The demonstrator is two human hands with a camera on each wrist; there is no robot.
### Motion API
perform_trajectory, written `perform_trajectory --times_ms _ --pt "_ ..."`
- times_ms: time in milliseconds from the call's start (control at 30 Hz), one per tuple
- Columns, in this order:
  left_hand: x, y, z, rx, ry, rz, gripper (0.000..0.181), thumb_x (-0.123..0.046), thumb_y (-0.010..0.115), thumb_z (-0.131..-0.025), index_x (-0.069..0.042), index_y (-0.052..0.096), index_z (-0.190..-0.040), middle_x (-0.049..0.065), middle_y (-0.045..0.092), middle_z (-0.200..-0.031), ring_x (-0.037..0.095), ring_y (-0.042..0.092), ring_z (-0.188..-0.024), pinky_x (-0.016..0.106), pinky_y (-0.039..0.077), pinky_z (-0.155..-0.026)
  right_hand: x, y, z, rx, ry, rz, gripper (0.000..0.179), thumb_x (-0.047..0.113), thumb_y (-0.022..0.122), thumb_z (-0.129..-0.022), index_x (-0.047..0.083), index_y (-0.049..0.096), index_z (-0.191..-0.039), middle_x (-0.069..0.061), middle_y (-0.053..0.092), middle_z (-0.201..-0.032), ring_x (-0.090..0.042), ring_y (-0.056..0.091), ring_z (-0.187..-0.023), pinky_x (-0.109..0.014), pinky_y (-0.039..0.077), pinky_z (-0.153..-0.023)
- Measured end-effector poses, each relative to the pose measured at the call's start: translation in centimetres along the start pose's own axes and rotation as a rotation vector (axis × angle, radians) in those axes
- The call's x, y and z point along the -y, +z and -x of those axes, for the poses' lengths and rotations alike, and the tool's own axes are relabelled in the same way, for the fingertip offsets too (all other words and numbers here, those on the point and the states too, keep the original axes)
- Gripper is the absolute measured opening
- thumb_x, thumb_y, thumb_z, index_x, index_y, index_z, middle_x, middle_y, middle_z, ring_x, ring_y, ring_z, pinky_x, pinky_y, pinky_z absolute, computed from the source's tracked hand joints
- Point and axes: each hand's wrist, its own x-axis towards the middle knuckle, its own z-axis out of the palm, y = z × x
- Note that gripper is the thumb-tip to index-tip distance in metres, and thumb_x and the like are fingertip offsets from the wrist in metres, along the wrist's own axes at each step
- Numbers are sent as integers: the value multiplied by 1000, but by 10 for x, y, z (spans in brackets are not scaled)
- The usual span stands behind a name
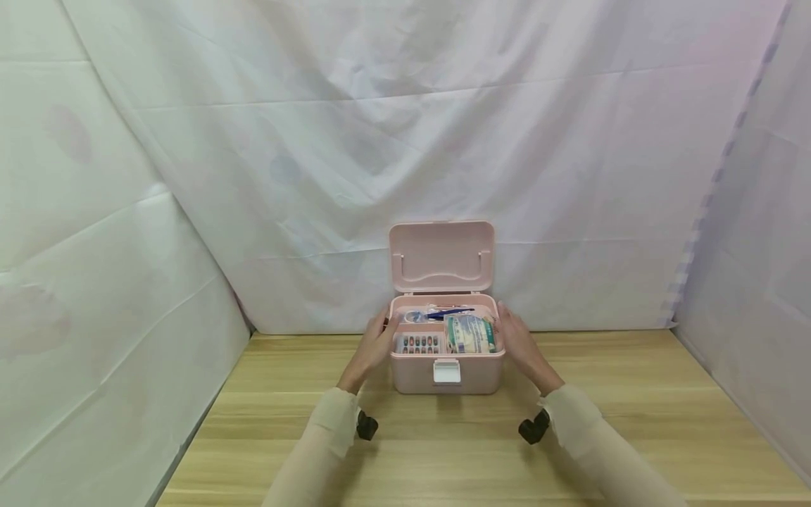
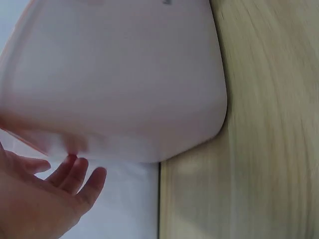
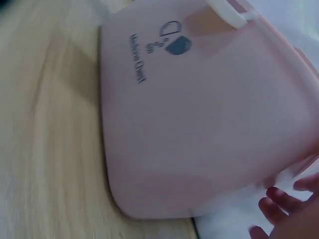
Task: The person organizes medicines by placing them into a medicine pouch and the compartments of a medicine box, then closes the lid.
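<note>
A pink medicine chest (image 1: 412, 380) stands on the table with its lid (image 1: 441, 255) raised at the back and its white latch (image 1: 446, 371) hanging at the front. Inside lie a clear case of press-on nails (image 1: 417, 343), a green-and-white packet (image 1: 470, 334), a slim blue tool (image 1: 451, 312) and a small round item (image 1: 414, 317). My left hand (image 1: 372, 350) touches the chest's left side near the rim, its fingers (image 2: 92, 185) loosely bent. On the opposite side, my right hand (image 1: 523, 351) lies against the wall, fingers (image 3: 271, 209) relaxed and partly cut off in the right wrist view.
The wooden table (image 1: 633, 422) extends to both sides and in front of the chest. White cloth (image 1: 304, 176) hangs right behind the lid and along the left and right sides.
</note>
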Motion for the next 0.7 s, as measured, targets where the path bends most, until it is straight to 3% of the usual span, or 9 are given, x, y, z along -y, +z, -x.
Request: perform_trajectory --times_ms 67,100,200,433,700 --pt "-1 1 0 21 -65 54 64 -41 34 -108 -6 16 -158 18 35 -154 33 35 -141 53 26 -117 -1 -1 -3 43 58 -76 86 68 8 -99 6 15 -159 -19 20 -162 -37 16 -150 -59 15 -119" --pt "-1 2 0 29 -97 82 67 -44 33 -107 -8 11 -159 14 24 -162 31 24 -148 53 18 -120 -2 -1 -5 64 76 -125 85 69 8 -98 10 4 -160 -13 6 -166 -34 4 -152 -58 6 -120" --pt "1 4 -2 43 -147 145 69 -48 29 -107 -12 3 -160 6 7 -167 27 6 -153 52 7 -122 -4 2 -9 109 72 -262 80 66 9 -100 15 -6 -159 -4 -7 -166 -28 -8 -152 -55 -1 -121" --pt "2 8 -5 56 -157 248 66 -51 21 -107 -19 -1 -160 0 -3 -167 24 -2 -153 52 6 -121 -3 8 -13 118 15 -466 73 58 13 -104 13 -4 -159 -3 -7 -167 -23 -9 -152 -48 -3 -122" --pt "3 15 -3 48 -130 354 66 -49 18 -107 -17 -3 -160 1 -5 -167 23 -6 -153 49 2 -122 1 13 -10 83 68 -564 71 58 14 -104 17 -3 -160 1 -7 -167 -20 -10 -152 -46 -5 -122"
